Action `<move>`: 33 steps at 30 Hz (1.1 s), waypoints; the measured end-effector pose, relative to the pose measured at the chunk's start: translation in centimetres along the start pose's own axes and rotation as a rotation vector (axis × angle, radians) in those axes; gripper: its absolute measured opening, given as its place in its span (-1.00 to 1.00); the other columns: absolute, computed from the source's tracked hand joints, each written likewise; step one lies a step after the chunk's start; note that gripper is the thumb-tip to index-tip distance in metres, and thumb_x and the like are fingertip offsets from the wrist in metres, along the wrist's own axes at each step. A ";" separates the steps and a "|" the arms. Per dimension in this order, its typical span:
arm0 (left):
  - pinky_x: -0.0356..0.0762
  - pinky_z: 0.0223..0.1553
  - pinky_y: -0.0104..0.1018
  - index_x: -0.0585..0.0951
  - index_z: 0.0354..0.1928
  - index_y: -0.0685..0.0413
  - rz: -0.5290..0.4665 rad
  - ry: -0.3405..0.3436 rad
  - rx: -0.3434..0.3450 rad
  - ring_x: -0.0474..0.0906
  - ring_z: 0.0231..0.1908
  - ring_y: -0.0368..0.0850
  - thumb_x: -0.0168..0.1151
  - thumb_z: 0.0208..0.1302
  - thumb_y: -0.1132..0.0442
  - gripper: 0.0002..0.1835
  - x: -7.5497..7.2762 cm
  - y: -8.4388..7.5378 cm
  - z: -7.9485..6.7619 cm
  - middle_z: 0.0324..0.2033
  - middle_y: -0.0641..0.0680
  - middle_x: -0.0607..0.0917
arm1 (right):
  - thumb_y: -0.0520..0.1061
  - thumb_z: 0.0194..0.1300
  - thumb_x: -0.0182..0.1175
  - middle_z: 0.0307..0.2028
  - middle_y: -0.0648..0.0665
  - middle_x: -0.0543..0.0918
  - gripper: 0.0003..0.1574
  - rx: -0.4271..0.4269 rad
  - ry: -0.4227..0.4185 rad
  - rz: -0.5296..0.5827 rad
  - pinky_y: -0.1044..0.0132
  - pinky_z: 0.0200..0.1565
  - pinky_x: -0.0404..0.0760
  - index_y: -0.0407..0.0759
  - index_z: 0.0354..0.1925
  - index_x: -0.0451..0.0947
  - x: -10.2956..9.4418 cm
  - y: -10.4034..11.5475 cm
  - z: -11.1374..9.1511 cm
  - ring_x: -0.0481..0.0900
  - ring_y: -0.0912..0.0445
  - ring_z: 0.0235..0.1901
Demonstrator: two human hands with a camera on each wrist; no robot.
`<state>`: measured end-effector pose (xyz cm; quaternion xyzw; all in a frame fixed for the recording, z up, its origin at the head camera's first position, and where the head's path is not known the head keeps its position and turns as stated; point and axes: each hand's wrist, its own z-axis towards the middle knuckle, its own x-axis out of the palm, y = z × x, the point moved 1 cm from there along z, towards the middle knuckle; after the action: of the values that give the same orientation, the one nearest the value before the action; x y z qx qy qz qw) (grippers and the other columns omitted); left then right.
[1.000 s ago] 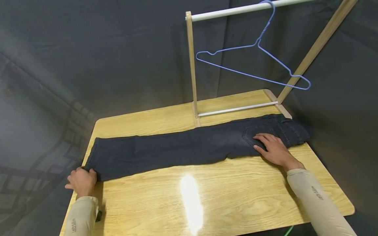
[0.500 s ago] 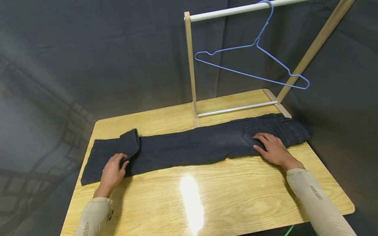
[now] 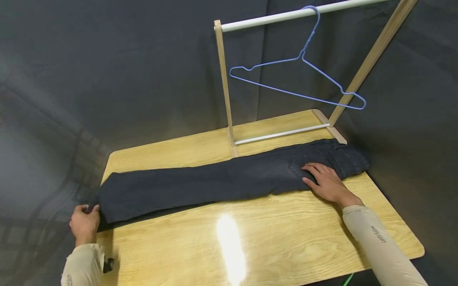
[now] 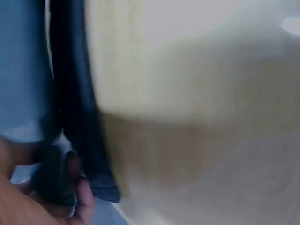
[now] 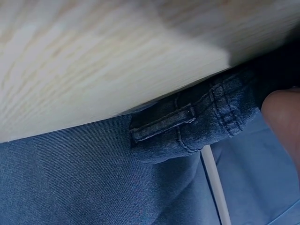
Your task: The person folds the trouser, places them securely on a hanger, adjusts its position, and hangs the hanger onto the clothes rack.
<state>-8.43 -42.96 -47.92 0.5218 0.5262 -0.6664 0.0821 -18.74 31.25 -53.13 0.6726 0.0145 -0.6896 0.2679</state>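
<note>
Dark denim jeans [image 3: 200, 182], folded lengthwise, stretch across the wooden table with the waist at the right. At the far left my left hand [image 3: 84, 223] pinches the upper leg's end, which is pulled out past the table's left edge. A strip of the lower leg shows beneath it along the front. The left wrist view, blurred, has dark cloth bunched between thumb and fingers of that hand [image 4: 28, 204]. My right hand [image 3: 327, 183] rests with relaxed fingers on the back pocket. The waistband [image 5: 197, 117] and a belt loop appear in the right wrist view.
Behind the jeans stands a wooden rack with a white top rail [image 3: 264, 20] and a low white bar [image 3: 282, 134]. A blue wire hanger [image 3: 286, 92] hangs from the rail. Dark cloth walls [image 3: 143, 79] enclose the table [image 3: 171, 254].
My left hand lifted the upper leg's end rightward, then brought it back left, further out than before. The lower leg now peeks out in front. My right hand stayed on the pocket.
</note>
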 end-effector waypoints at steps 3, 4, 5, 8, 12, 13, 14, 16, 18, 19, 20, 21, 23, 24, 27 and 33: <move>0.25 0.13 0.28 0.28 0.18 0.39 0.220 0.148 0.029 0.24 0.15 0.51 -0.05 0.37 0.08 -0.47 0.3 1.3 0.2 0.15 0.51 0.34 | 0.22 0.41 -0.02 0.28 -0.23 0.35 -0.38 -0.001 0.001 0.004 -0.26 0.26 0.08 -0.07 0.27 0.35 0.2 0.1 0.0 0.22 -0.21 0.32; 0.26 0.13 0.29 0.27 0.18 0.38 0.235 0.160 0.028 0.25 0.15 0.52 -0.06 0.36 0.08 -0.47 0.4 1.3 0.2 0.15 0.51 0.34 | 0.22 0.41 -0.03 0.28 -0.23 0.34 -0.38 -0.001 0.003 0.004 -0.26 0.26 0.07 -0.07 0.28 0.34 0.2 0.1 0.0 0.21 -0.21 0.32; 0.26 0.13 0.29 0.27 0.18 0.38 0.230 0.158 0.024 0.24 0.15 0.52 -0.08 0.36 0.08 -0.47 0.4 1.3 0.2 0.16 0.51 0.34 | 0.23 0.42 -0.04 0.29 -0.23 0.34 -0.38 0.000 0.004 0.004 -0.26 0.26 0.07 -0.07 0.28 0.34 0.2 0.1 0.0 0.21 -0.21 0.32; 0.20 0.17 0.30 0.26 0.20 0.37 0.158 0.106 -0.001 0.22 0.18 0.53 -0.12 0.37 0.08 -0.47 0.2 0.7 0.2 0.19 0.52 0.32 | 0.24 0.42 -0.05 0.29 -0.23 0.33 -0.37 0.002 0.008 0.003 -0.26 0.27 0.06 -0.06 0.29 0.33 0.3 -0.1 -0.1 0.20 -0.21 0.32; 0.18 0.19 0.30 0.22 0.24 0.39 0.191 0.144 -0.036 0.17 0.21 0.53 -0.16 0.38 0.04 -0.42 0.3 0.8 0.1 0.21 0.53 0.27 | 0.24 0.42 -0.06 0.29 -0.23 0.33 -0.37 0.004 0.006 -0.005 -0.26 0.27 0.06 -0.06 0.29 0.33 0.3 -0.2 -0.2 0.20 -0.21 0.32; 0.17 0.19 0.31 0.20 0.25 0.40 0.221 0.165 -0.041 0.13 0.22 0.54 -0.17 0.38 0.05 -0.41 0.5 1.0 0.1 0.23 0.54 0.23 | 0.24 0.42 -0.06 0.29 -0.23 0.33 -0.37 0.003 0.005 -0.006 -0.26 0.27 0.06 -0.06 0.29 0.33 0.3 -0.2 -0.2 0.20 -0.21 0.32; 0.17 0.17 0.33 0.18 0.26 0.41 0.251 0.183 -0.040 0.11 0.22 0.56 -0.18 0.38 0.05 -0.40 0.6 1.2 0.1 0.23 0.56 0.20 | 0.24 0.43 -0.06 0.29 -0.22 0.33 -0.37 0.003 0.005 -0.006 -0.26 0.27 0.06 -0.06 0.29 0.33 0.3 -0.2 -0.2 0.20 -0.20 0.32; 0.17 0.16 0.34 0.15 0.28 0.41 0.298 0.205 -0.036 0.08 0.22 0.58 -0.21 0.38 0.07 -0.40 0.9 1.6 0.1 0.22 0.59 0.16 | 0.24 0.43 -0.07 0.29 -0.22 0.33 -0.37 0.001 0.005 -0.003 -0.25 0.27 0.06 -0.06 0.29 0.33 0.3 -0.2 -0.1 0.20 -0.20 0.32; 0.14 0.15 0.38 0.13 0.27 0.42 0.318 0.195 -0.036 0.06 0.22 0.59 -0.20 0.39 0.09 -0.42 1.3 1.8 0.1 0.21 0.60 0.14 | 0.25 0.42 -0.07 0.29 -0.22 0.33 -0.36 0.002 0.006 -0.003 -0.25 0.27 0.07 -0.05 0.29 0.33 0.3 -0.2 0.0 0.21 -0.20 0.32; 0.13 0.16 0.39 0.10 0.28 0.42 0.325 0.188 -0.033 0.06 0.22 0.60 -0.20 0.39 0.10 -0.41 1.4 1.8 0.1 0.22 0.61 0.12 | 0.25 0.42 -0.07 0.29 -0.22 0.33 -0.36 0.002 0.007 -0.003 -0.25 0.27 0.07 -0.05 0.29 0.33 0.3 -0.2 0.0 0.21 -0.20 0.32; 0.11 0.16 0.41 0.08 0.29 0.41 0.332 0.174 -0.026 0.05 0.22 0.60 -0.18 0.38 0.11 -0.40 1.5 1.8 0.1 0.22 0.61 0.12 | 0.25 0.42 -0.07 0.29 -0.22 0.33 -0.36 0.003 0.007 -0.004 -0.24 0.27 0.07 -0.05 0.29 0.33 0.2 -0.1 0.0 0.20 -0.20 0.32; 0.08 0.17 0.44 0.05 0.31 0.41 0.342 0.158 -0.013 0.04 0.23 0.61 -0.16 0.38 0.13 -0.39 1.8 1.6 0.0 0.23 0.61 0.11 | 0.24 0.42 -0.06 0.29 -0.22 0.34 -0.37 0.004 0.007 -0.007 -0.24 0.27 0.07 -0.05 0.29 0.33 0.2 -0.1 0.0 0.21 -0.20 0.32; -0.03 0.17 0.52 0.01 0.33 0.41 0.353 0.127 0.044 -0.02 0.25 0.63 -0.09 0.34 0.17 -0.35 2.3 1.1 -0.5 0.25 0.63 0.05 | 0.23 0.42 -0.05 0.29 -0.22 0.34 -0.37 0.010 0.009 -0.009 -0.25 0.27 0.07 -0.06 0.28 0.33 0.1 0.0 0.0 0.21 -0.20 0.32; -0.09 0.17 0.55 0.00 0.35 0.40 0.360 0.114 0.090 -0.04 0.26 0.64 -0.06 0.33 0.19 -0.33 2.8 0.7 -0.9 0.26 0.63 0.03 | 0.23 0.42 -0.04 0.28 -0.22 0.34 -0.38 0.015 0.007 -0.007 -0.24 0.27 0.07 -0.06 0.28 0.34 0.1 0.0 -0.1 0.21 -0.19 0.32; -0.13 0.13 0.55 0.11 0.36 0.29 0.373 0.137 0.308 -0.11 0.31 0.58 0.05 0.33 0.14 -0.33 4.5 -0.7 -2.5 0.32 0.55 0.00 | 0.23 0.41 -0.02 0.28 -0.22 0.34 -0.37 0.032 0.002 -0.003 -0.25 0.28 0.05 -0.07 0.27 0.35 0.2 0.4 0.0 0.20 -0.19 0.32; -0.46 0.05 0.69 -0.01 0.49 -0.07 0.439 0.488 0.599 -0.53 0.41 0.48 -0.19 0.35 -0.34 -0.18 8.0 -2.8 -5.1 0.46 0.35 -0.28 | 0.26 0.41 -0.05 0.26 -0.22 0.34 -0.34 0.024 0.007 0.021 -0.24 0.27 0.05 -0.07 0.28 0.34 0.6 1.7 0.2 0.21 -0.18 0.31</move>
<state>-10.70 -34.27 -51.92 0.7638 0.1905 -0.6137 -0.0599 -18.19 29.51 -53.10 0.6784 0.0001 -0.6845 0.2669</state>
